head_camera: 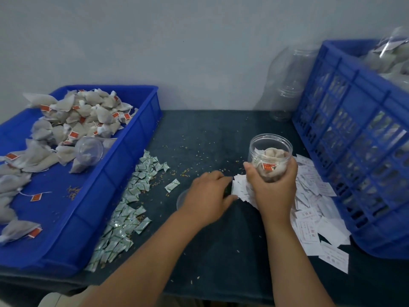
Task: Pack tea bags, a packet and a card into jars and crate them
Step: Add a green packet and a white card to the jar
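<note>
Gripping open jar (271, 147) of tea bags (273, 155) with right hand (274, 187), left hand (208, 194) just beside it pinching edge of white card pile (309, 209) on dark mat (212, 258), bit blurry tho.

A clear lidless jar (271, 149), part-filled with tea bags (272, 154), is held upright at 3 o'clock. Loose tea bags (84, 116) with red tags are heaped at 10, green-and-white packets (132, 196) strewn at 8, white cards (314, 209) spread at 4. A blue lattice crate (354, 140) is set just beyond the jar.
</note>
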